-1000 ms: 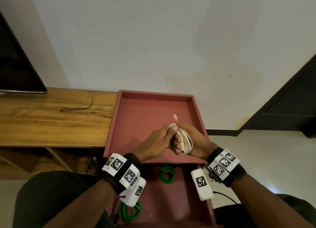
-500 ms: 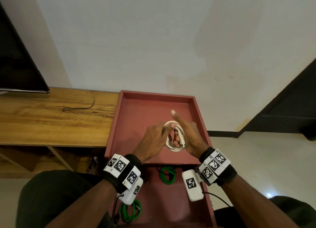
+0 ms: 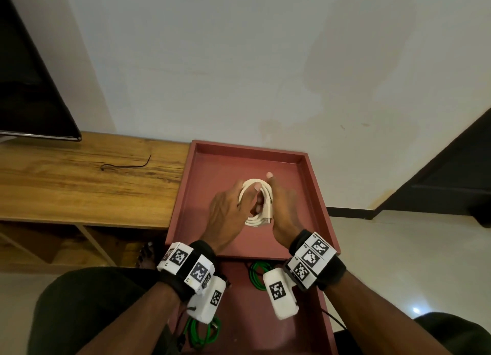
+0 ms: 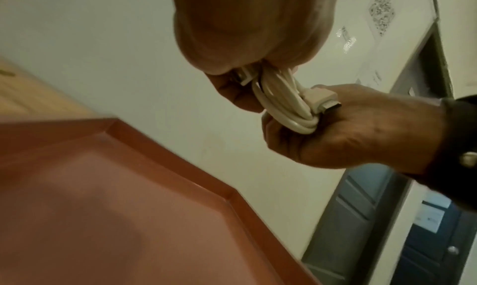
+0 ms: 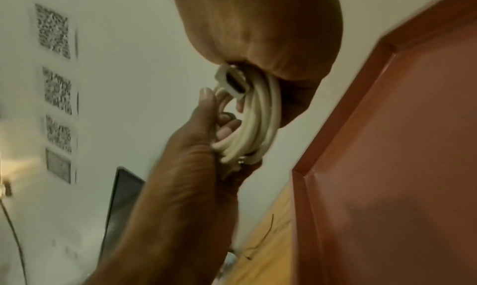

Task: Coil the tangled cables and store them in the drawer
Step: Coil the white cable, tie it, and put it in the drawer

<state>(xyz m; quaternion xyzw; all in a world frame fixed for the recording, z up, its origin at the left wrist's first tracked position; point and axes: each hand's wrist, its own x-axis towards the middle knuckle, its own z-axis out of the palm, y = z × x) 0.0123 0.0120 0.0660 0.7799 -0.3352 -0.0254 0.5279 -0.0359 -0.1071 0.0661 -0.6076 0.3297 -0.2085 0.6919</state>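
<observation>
A white cable [image 3: 254, 221] wound into a small coil is held between both hands above the red tray [image 3: 212, 168]. My left hand [image 3: 231, 211] grips the coil's left side, with the thumb laid across the loops. My right hand [image 3: 283, 208] curls round the right side with its thumb pointing up. In the left wrist view the white cable [image 4: 284, 107] shows a plug end resting against the right hand [image 4: 361, 130]. In the right wrist view the white cable [image 5: 255, 126] hangs from the right hand, and the left hand [image 5: 188, 156] clasps its loops. Below the tray, the open drawer [image 3: 265, 328] holds two green cable coils [image 3: 256, 275] [image 3: 202, 333].
A wooden shelf top [image 3: 79, 184] lies left of the tray, with a thin dark wire [image 3: 125, 165] on it. A dark screen [image 3: 26, 88] stands at its far left. The white wall is behind, and a dark door [image 3: 451, 181] is at the right.
The coil has turned from edge-on to face up more openly. Both hands have shifted a little forward and left over the tray, still gripping it.
</observation>
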